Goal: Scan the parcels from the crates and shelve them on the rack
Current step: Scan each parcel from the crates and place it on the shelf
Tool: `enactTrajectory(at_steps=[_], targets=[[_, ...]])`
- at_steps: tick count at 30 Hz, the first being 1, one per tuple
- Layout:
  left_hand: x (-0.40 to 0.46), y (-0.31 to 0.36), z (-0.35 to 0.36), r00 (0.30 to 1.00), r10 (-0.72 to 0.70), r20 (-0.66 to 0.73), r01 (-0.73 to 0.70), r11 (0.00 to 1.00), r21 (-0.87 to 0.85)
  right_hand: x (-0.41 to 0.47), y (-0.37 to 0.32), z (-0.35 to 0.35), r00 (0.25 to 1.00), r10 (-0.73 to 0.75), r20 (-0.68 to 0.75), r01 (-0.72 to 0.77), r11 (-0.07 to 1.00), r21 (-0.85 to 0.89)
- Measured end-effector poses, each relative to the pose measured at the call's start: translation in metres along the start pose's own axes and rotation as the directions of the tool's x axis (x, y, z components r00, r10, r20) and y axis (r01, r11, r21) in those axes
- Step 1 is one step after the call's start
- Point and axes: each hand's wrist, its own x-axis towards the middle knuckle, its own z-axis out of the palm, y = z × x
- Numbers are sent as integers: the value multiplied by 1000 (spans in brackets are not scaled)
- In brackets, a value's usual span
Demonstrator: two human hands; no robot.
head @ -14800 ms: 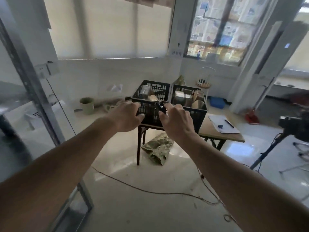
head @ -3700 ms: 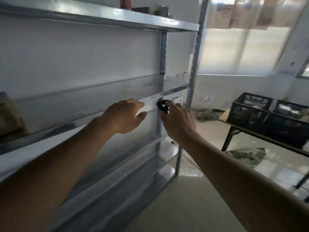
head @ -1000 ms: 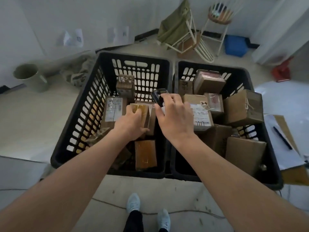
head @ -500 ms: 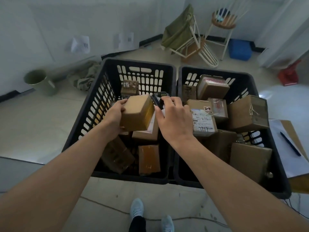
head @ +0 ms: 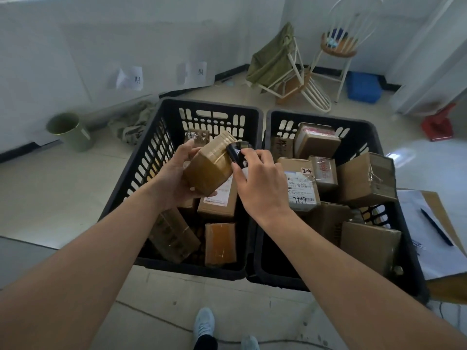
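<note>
Here, from the biggest thing down:

Crates: two black slatted crates stand side by side, touching; the left crate (head: pixel 161 157) holds a handful of parcels, the right crate (head: pixel 364 132) is packed with brown boxes, several bearing printed labels.

Papers and pen: a sheet of paper (head: pixel 427 238) with a pen (head: pixel 436 229) on it lies just beside the right crate.

Left hand: the left hand (head: pixel 174 178) grips a tape-wrapped brown parcel (head: pixel 208 170) from below and behind, fingers curled round it, holding it tilted above the left crate and clear of the boxes beneath.

Right hand: the right hand (head: pixel 262 183) is wrapped round a small black scanner (head: pixel 236 154), whose head sits right against the parcel's upper right edge.

Step in hand: by my reading, this is the scan itself; one parcel is lifted out and the reader is being brought to it. No label shows on the faces turned toward the camera, so whether the barcode is under the scanner cannot be told.

Next move calls for: likely turning the parcel until its label faces the scanner, with a small gap for the beam, then carrying it off to the rack, which is out of view here.

Progress: early to middling, I judge, since many parcels remain in both crates.
</note>
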Motion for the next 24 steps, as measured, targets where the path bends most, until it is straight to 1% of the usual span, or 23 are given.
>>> enactTrajectory(at_steps=[2,5,8,11,13,18,21,24], targets=[[-6,1,6,999,-3,42,1,998,59,0,1,-2,1000,-11,-11,11,1000,15],[-12,1,10,999,33,28,-36,993,112,-2,2,-5,1000,-28,-14,28,1000,9],[-16,3,12,996,65,58,-67,997,41,-2,4,-8,999,-30,-22,31,999,38],[-16,6,8,996,92,-8,-93,994,-54,-2,6,-11,999,-27,-22,29,997,66],[-14,6,3,992,108,-70,-112,992,-61,-3,6,-14,999,-26,-22,28,996,80],[-13,4,-7,968,44,-246,-77,989,-129,-7,4,-18,999,-44,-25,46,994,100],[-17,6,-6,967,52,-249,-89,986,-141,-9,3,-21,998,-61,2,61,990,124],[-25,12,-5,959,140,-245,-164,984,-77,-11,4,-26,995,-91,42,82,980,182]])
